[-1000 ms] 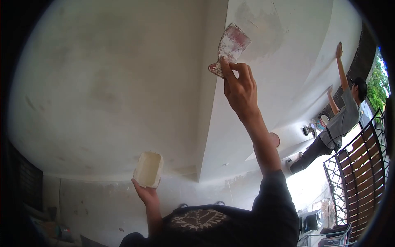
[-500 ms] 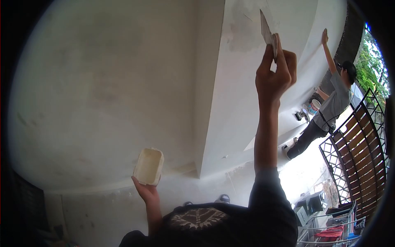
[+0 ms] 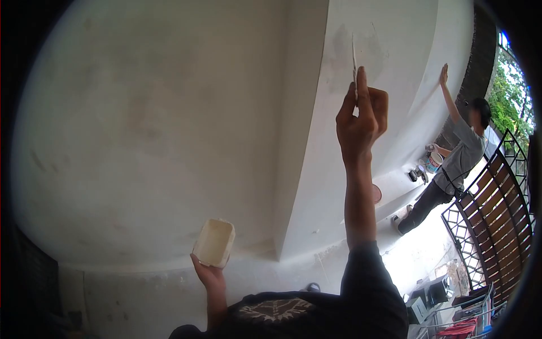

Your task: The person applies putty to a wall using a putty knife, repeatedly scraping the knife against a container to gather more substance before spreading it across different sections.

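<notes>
My left hand [image 3: 210, 276] is closed on the lower end of a small off-white rectangular tub [image 3: 215, 243], its open side facing me. A pale film coats the tub's inside. Raised high at the right, my right hand [image 3: 361, 116] pinches a putty knife [image 3: 354, 56] between thumb and fingers. The blade points up and shows almost edge-on, close to the white wall [image 3: 395, 34]. Behind the blade a grey smudged patch [image 3: 370, 56] marks that wall face.
A wall corner edge [image 3: 307, 147] runs down left of my right arm. Farther right, a person [image 3: 466, 152] in grey reaches up to the wall, beside a bucket [image 3: 433, 163]. A slatted gate [image 3: 499, 209] and a rack [image 3: 457, 319] stand at the right.
My right hand has moved down and slightly left, and the putty knife has turned edge-on. The tub in my left hand sits a little lower and farther right in view.
</notes>
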A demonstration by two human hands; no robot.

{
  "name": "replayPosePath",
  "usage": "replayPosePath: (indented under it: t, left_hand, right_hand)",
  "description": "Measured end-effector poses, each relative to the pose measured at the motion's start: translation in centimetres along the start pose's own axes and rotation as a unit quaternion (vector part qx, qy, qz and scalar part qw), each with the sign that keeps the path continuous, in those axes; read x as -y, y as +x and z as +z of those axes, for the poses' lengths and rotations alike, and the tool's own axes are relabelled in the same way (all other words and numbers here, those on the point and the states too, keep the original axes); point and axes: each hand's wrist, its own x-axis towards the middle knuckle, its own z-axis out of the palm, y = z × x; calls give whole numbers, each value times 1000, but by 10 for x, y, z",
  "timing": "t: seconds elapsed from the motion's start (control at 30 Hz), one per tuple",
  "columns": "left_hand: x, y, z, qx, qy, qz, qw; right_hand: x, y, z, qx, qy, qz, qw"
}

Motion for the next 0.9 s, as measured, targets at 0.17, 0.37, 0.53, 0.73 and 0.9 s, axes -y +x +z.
replayPosePath:
  t: [0.17,0.37,0.53,0.73,0.9]
  left_hand:
    - [1,6,0,-2,-22,0,1000]
    - [-8,0,11,-11,-31,-26,999]
    - [-10,-1,12,-10,-30,-36,999]
    - [-16,-12,21,7,-67,-16,998]
    - [-32,-21,34,1,-45,-30,999]
  right_hand:
    - [11,-70,20,163,38,-74,983]
    - [18,-47,-9,68,45,-44,996]
    - [-8,-3,14,73,27,-7,997]
    - [0,-73,-15,169,54,-69,982]
    - [44,-114,-91,175,80,168,967]
